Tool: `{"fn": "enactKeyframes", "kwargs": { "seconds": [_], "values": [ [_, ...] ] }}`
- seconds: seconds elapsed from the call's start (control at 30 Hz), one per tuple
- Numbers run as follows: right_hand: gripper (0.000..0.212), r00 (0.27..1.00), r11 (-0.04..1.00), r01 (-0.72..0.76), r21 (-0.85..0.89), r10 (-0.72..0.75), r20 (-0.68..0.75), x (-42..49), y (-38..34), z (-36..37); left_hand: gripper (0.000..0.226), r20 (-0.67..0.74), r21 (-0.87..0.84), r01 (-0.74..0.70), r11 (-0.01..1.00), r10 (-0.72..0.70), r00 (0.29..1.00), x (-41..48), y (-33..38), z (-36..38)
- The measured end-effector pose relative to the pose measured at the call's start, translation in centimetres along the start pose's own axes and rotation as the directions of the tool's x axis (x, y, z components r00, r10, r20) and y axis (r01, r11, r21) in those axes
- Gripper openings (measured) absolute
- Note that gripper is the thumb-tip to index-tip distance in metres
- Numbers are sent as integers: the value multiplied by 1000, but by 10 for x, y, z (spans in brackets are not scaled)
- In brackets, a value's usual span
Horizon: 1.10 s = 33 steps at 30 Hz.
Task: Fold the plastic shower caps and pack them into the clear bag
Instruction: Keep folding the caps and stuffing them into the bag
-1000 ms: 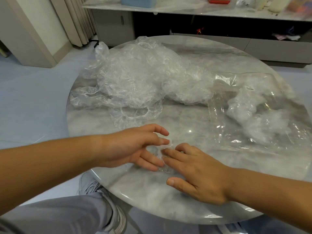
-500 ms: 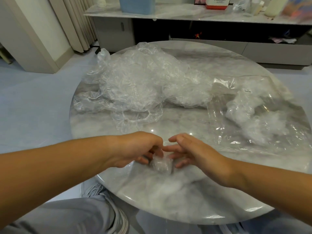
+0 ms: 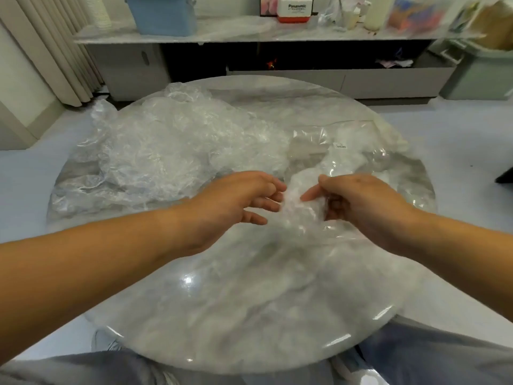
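- A small crumpled bundle of thin clear plastic, a folded shower cap [image 3: 298, 209], is held just above the round grey-white marble table [image 3: 249, 343]. It lies between the two hands, at the near left edge of the flat, glossy clear bag [image 3: 369, 151]. Whether it is already inside the bag's mouth cannot be told.
- The right hand [image 3: 361, 207] is closed round the bundle, with the thumb pressed into its front and the fingers curled behind it.
- The left hand [image 3: 238, 201] is held loosely spread and nothing is gripped in it. Its fingertips [image 3: 277, 196] are seen at the bundle's left side, touching it or just short of it.
- The film is judged to be very light, soft and slippery, and apt to spring open. It is best taken across the whole fold, not by a loose edge.
- A large heap of unfolded caps [image 3: 166, 154], wrinkled and translucent, is spread over the far left of the table.
- Pale crumpled plastic is seen through the bag on the far right.
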State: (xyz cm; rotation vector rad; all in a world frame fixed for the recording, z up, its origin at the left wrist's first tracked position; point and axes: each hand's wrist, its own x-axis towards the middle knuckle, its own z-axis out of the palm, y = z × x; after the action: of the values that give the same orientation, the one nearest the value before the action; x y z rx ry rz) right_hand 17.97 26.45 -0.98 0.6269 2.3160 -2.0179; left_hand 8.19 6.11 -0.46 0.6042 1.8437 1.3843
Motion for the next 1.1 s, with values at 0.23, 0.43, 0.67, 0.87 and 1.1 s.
{"fn": "enactKeyframes", "kwargs": {
  "seconds": [0.23, 0.43, 0.67, 0.87, 1.1],
  "values": [
    [43, 969, 952, -199, 234, 227, -99, -3, 36, -64, 46, 363, 804, -329, 496, 30, 931, 42, -20, 44],
    [52, 956, 949, -294, 115, 292, 39, -17, 62, -72, 72, 456, 881, -442, 169, -50, 889, 49, -38, 64],
    [60, 942, 951, -303, -66, 309, 129, -15, 76, -73, 88, 349, 936, -344, -79, 59, 935, 47, -46, 74],
    [80, 903, 914, -405, 36, 393, 174, -6, 70, -60, 83, 407, 913, -378, -153, 297, 864, 47, -54, 71],
    [70, 933, 710, -235, 664, 355, -50, 4, 62, -34, 80, 463, 885, -409, -222, 325, 825, 44, -52, 71]
  ]
}}
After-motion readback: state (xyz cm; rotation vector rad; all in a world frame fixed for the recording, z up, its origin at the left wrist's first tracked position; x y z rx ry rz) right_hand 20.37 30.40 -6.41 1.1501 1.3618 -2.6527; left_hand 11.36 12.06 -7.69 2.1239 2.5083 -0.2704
